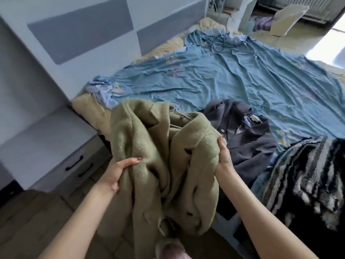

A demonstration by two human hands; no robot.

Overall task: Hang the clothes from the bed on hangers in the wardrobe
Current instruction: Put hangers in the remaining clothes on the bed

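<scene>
Left hand [119,171] and right hand [223,156] both clench the green coat [164,156], lifted at the bed's [233,77] near edge, hanger [174,116] seemingly inside. Dark jacket [242,139] lies just beyond. Step: carrying off; next, turn toward wardrobe, unseen.

The fuzzy woollen coat [149,146] is a pale olive green with small dark buttonholes. The flat jacket [248,135] is dark navy with a paler lining at its collar. The rumpled bed sheet [233,75] is light blue with faint pale floral prints, over a cream-yellow quilt [89,109]. The knitted garment [308,174] carries black, grey and white stripes. The fingernails are dark red.
</scene>
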